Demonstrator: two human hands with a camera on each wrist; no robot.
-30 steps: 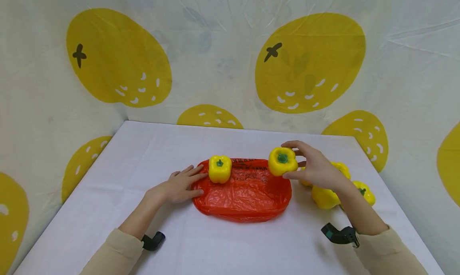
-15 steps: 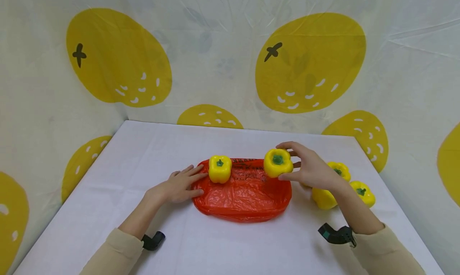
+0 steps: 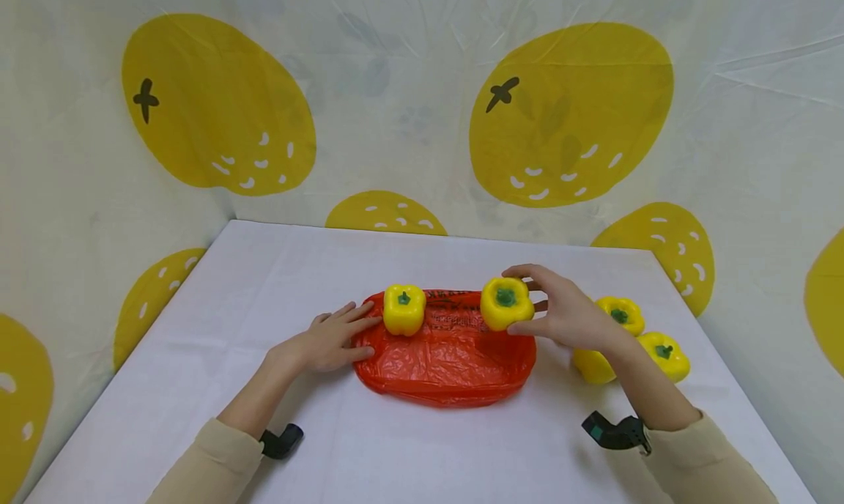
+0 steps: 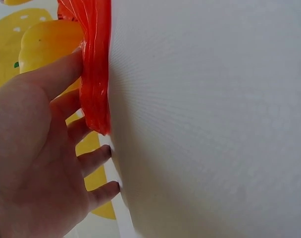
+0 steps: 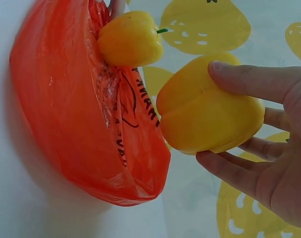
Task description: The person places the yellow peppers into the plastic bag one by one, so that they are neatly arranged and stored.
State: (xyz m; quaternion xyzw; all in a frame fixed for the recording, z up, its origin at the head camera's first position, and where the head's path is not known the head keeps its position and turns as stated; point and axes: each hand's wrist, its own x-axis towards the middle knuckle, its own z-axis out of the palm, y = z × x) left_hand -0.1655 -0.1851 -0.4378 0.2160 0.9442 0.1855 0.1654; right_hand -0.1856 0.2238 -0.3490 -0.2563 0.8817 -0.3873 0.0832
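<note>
A red plastic bag (image 3: 442,372) with dark print lies on the white table. One yellow bell pepper (image 3: 404,310) stands on its left part, green stem up. My left hand (image 3: 326,343) rests at the bag's left edge, fingers spread and fairly straight; in the left wrist view its thumb (image 4: 61,74) touches the red plastic. Over the bag's right part my right hand (image 3: 574,313) holds another yellow bell pepper (image 5: 210,109) between thumb and fingers. In the right wrist view this pepper's lower end is close to the bag; whether they touch I cannot tell.
Several more yellow bell peppers (image 3: 664,356) sit to the right of the bag, partly behind my right forearm. The white table (image 3: 369,460) meets a pale curtain (image 3: 395,86) printed with big yellow fruit at the back and sides.
My right hand has carried its bell pepper a little to the left and lower, over the bag. The left hand and the pepper on the bag's left part have stayed put.
</note>
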